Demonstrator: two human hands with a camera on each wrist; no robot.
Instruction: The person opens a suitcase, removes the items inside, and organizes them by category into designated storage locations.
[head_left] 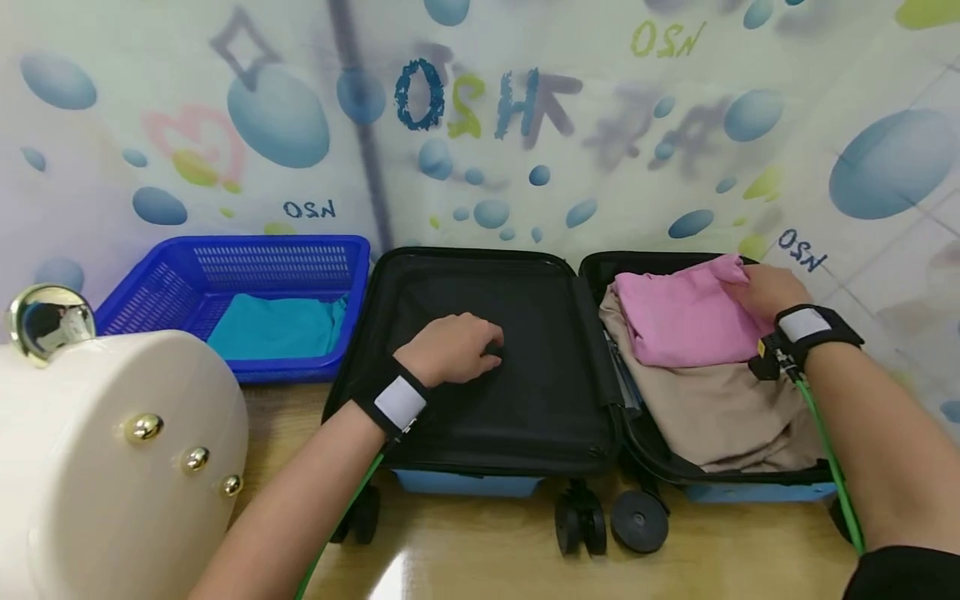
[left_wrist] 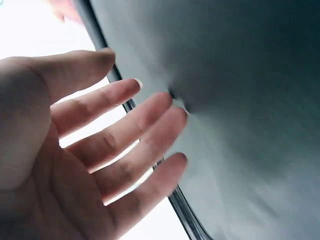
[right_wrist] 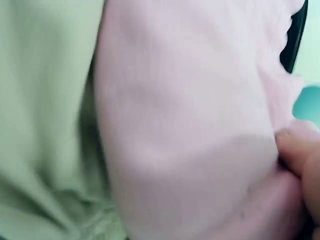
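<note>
A black-lined suitcase (head_left: 480, 255) lies open. My left hand (head_left: 453, 346) rests on the bare black lining (head_left: 525, 408) of its left half, and the left wrist view shows the fingers (left_wrist: 125, 135) nearly straight, their tips touching the lining (left_wrist: 250, 100). The right half holds a folded pink garment (head_left: 682, 321) on top of a beige one (head_left: 720, 412). My right hand (head_left: 761, 292) grips the pink garment at its far right edge. Close up in the right wrist view, a fingertip (right_wrist: 300, 155) pinches into the pink cloth (right_wrist: 190, 125) beside the beige cloth (right_wrist: 45, 100).
A blue plastic basket (head_left: 150, 292) with a teal cloth (head_left: 277, 329) stands left of the suitcase against the patterned wall. A cream rounded case (head_left: 112, 467) with gold studs fills the near left. The suitcase wheels (head_left: 581, 521) stick out toward me over the wooden surface.
</note>
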